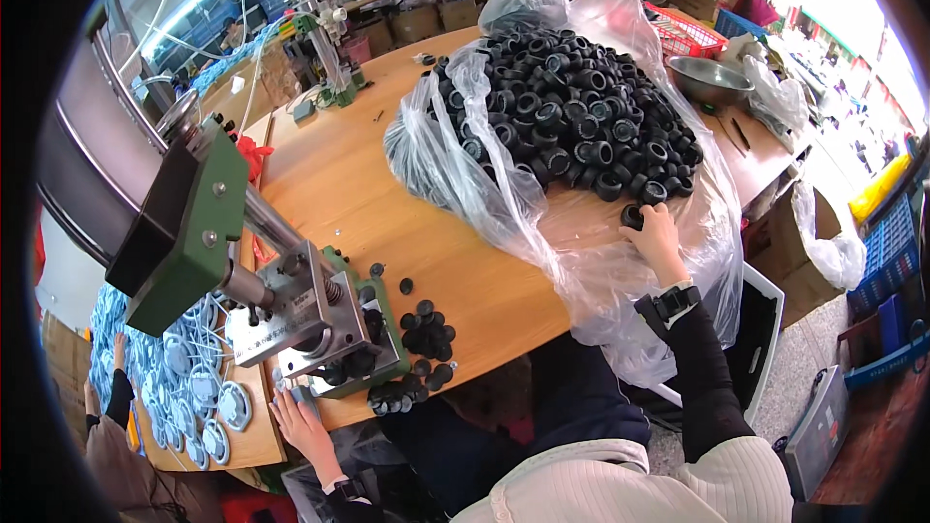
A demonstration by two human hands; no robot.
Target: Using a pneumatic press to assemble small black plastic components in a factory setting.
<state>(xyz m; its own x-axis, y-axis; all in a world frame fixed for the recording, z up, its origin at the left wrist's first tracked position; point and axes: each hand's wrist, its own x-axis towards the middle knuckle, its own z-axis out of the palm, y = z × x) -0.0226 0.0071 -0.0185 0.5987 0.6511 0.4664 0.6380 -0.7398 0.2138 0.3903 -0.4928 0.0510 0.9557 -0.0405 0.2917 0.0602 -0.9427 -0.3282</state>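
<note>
My right hand (660, 244) has its fingers closed on a black ring-shaped cap (633, 217) at the near edge of a big heap of black caps (562, 107). The heap lies on a spread clear plastic bag (591, 266). My left hand (302, 426) rests with its fingers stretched out beside the base of a green-and-steel press (291, 315), next to a small grey block (306, 401). Nothing shows in its grasp. Several flat black discs (426, 329) lie on the table right of the press, and a few more at its foot.
Light-blue round parts with cords (179, 387) are piled at the left, where a co-worker's hand (119, 351) reaches in. A metal bowl (710, 79) and a red basket (683, 32) stand beyond the heap. A cardboard box (796, 252) is at the right.
</note>
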